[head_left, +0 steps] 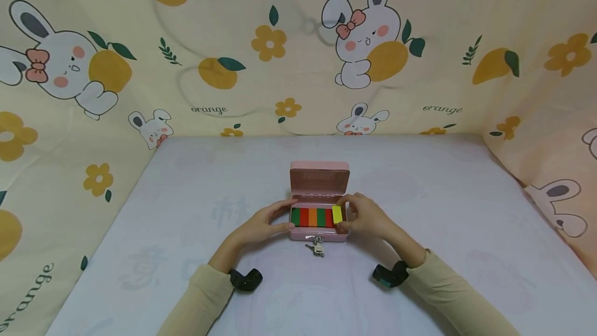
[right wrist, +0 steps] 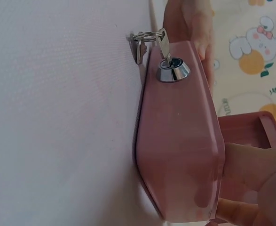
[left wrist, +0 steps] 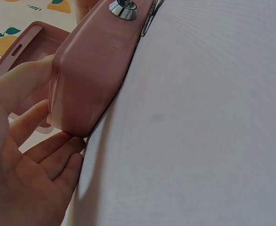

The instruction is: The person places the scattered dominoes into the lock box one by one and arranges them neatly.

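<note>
A pink metal cash box (head_left: 319,234) sits on the table with its lid (head_left: 320,180) raised. A row of green, red and orange blocks (head_left: 309,217) lies inside. My left hand (head_left: 261,223) holds the box's left end, thumb at the front corner and fingers toward the back; the left wrist view shows them against its side. At the right end of the row, my right hand (head_left: 368,217) pinches a yellow block (head_left: 337,214), which looks slightly raised and tilted. In the right wrist view its fingertips go behind the box wall, hiding the block.
Keys (right wrist: 162,42) on a ring hang from the lock (right wrist: 173,70) on the box's front. A white cloth covers the table (head_left: 210,170). Behind it hangs a cream curtain (head_left: 298,82) printed with rabbits and oranges. Dark cameras are strapped to both wrists.
</note>
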Demonstrator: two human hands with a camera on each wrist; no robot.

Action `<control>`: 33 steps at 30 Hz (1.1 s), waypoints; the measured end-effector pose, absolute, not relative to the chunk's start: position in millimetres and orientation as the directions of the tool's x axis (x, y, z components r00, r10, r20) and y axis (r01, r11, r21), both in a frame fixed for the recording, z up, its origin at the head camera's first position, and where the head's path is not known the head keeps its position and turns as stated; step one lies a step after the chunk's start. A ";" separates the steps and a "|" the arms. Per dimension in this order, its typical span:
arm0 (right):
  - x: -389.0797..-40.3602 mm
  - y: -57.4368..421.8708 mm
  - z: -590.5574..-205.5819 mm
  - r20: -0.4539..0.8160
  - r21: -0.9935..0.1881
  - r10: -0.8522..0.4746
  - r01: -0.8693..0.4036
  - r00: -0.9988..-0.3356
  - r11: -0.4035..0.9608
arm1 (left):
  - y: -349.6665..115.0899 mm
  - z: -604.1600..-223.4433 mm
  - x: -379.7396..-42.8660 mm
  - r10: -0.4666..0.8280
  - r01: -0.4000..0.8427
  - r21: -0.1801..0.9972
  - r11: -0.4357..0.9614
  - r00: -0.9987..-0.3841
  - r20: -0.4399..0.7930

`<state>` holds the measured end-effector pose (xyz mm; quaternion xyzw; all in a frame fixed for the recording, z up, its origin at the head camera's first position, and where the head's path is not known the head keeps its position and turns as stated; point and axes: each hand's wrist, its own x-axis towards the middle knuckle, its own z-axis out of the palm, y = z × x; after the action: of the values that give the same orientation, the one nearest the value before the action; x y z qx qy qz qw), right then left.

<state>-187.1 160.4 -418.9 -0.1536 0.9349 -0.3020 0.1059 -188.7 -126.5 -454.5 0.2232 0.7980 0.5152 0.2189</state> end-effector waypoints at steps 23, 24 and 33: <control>-188.9 152.8 -416.3 -0.172 -0.457 -0.309 -0.202 -0.935 0.866 | -126.5 -453.6 -187.6 0.578 0.126 0.919 0.375 -0.807 -0.125; -189.3 152.6 -416.1 -0.178 -0.457 -0.306 -0.196 -0.935 0.867 | -126.3 -453.2 -187.4 0.574 0.119 0.918 0.378 -0.808 -0.132; -190.6 150.4 -413.0 -0.218 -0.451 -0.303 -0.179 -0.928 0.874 | -126.3 -452.8 -187.5 0.575 0.117 0.918 0.378 -0.807 -0.134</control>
<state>-190.6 150.4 -413.0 -0.1258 0.9575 -0.2169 0.1424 -187.5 -126.3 -452.8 0.2164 0.7995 0.5141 0.2228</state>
